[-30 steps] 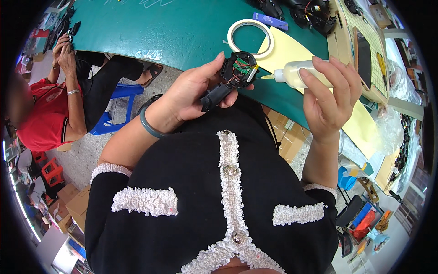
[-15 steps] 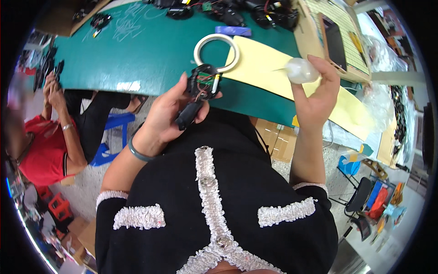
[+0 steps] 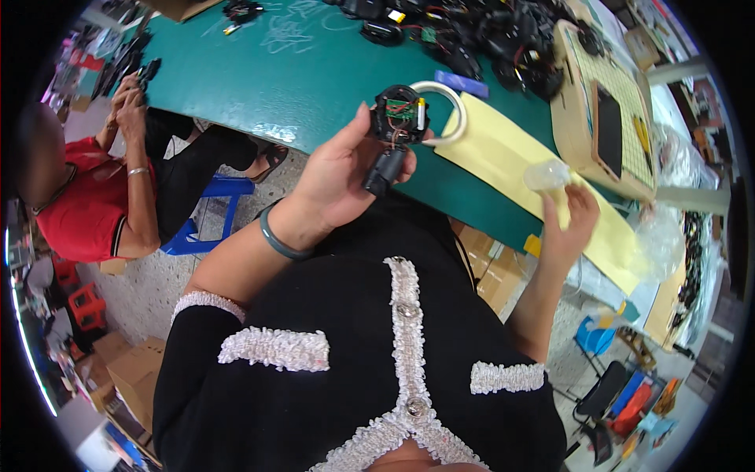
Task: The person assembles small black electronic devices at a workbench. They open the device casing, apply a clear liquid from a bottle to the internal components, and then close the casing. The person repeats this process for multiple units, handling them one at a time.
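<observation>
In my left hand [image 3: 338,177] is a small black device [image 3: 385,169] with an open round casing and a short handle. A green circuit board, thin wires and a narrow white-and-yellow part show inside the casing. My fingers wrap round the handle side, with the thumb stretched up beside the casing. My right hand [image 3: 570,224] is just below a small translucent bottle [image 3: 545,175] over the yellow sheet [image 3: 503,145]. Its thumb and fingers are apart, close to the bottle; whether a fingertip still touches it is hard to see.
A white tape roll [image 3: 460,118] lies partly on the sheet, near a purple block [image 3: 462,84]. Black parts with wires [image 3: 503,39] are heaped at the back of the green table [image 3: 314,75]. A beige tray [image 3: 578,102] holds a phone [image 3: 606,126]. A person in red [image 3: 94,197] sits at left.
The bottle has gone from between my right thumb and fingers to lower over the yellow sheet, and those fingers have spread. My left hand still holds the black device; the whole view has shifted.
</observation>
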